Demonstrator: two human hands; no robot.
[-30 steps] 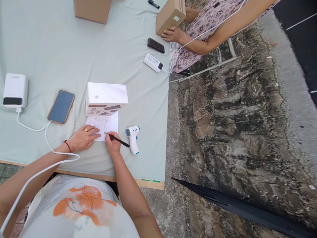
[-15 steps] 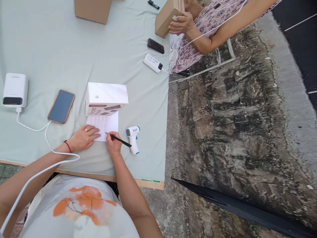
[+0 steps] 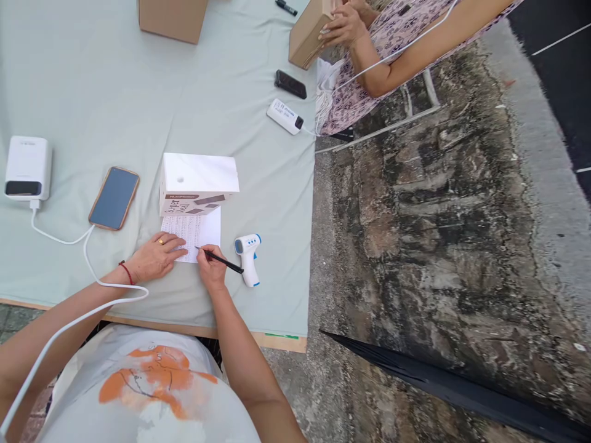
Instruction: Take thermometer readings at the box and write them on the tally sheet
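Note:
A black pen (image 3: 224, 261) is gripped in my right hand (image 3: 211, 269), its tip on a sheet of paper (image 3: 210, 231) covered partly with rows of small writing. Flat on the left edge of that sheet rests my left hand (image 3: 159, 255), fingers stretched out, with a ring and a red wrist cord. The sheet's far end is hidden by a white box (image 3: 201, 175) with a brown printed label. Just right of my right hand lies a white and blue infrared thermometer (image 3: 249, 259), close to the pen's back end.
Left of the box lie a phone (image 3: 114, 198) and a white power bank (image 3: 28, 167) with a cable. Toward the far right are a white device (image 3: 284, 117), a black device (image 3: 290, 84) and a marker (image 3: 286, 7). Another person's hands (image 3: 346, 27) hold a cardboard box (image 3: 308, 37); another carton (image 3: 173, 19) stands farther back.
The pen in my right hand has shifted very slightly to the left on the paper. My left hand stays put. The other person's hands have moved on their cardboard box.

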